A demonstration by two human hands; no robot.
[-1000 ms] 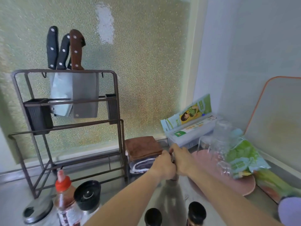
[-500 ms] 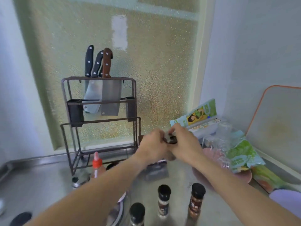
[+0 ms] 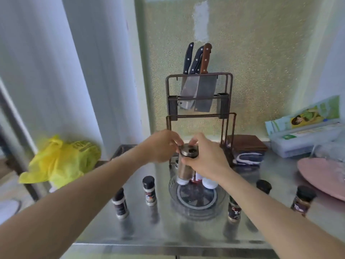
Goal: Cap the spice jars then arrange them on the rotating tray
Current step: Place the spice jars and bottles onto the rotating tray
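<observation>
A tall metal spice jar (image 3: 185, 170) is held above the far part of the clear rotating tray (image 3: 196, 200). My right hand (image 3: 205, 159) grips its upper body. My left hand (image 3: 164, 145) pinches the round metal cap (image 3: 189, 151) on the jar's top. Two white-bottomed containers (image 3: 209, 183) and something red stand on the tray behind the jar, mostly hidden. Several small black-capped spice jars stand on the steel counter: two to the tray's left (image 3: 149, 190) (image 3: 120, 204), and others to its right (image 3: 234, 209) (image 3: 264, 186) (image 3: 303, 200).
A knife rack (image 3: 200, 101) with cleavers stands behind the tray. Folded cloths (image 3: 246, 148) and a plastic-wrap box (image 3: 302, 135) lie at the back right, a pink plate (image 3: 323, 176) at the right. A yellow bag (image 3: 59, 159) sits off the counter's left end. The counter's front edge (image 3: 168, 246) is near.
The view has pulled back and swung left. Both hands, with the metal jar, now sit over the rotating tray, and the cap shows on the jar's top.
</observation>
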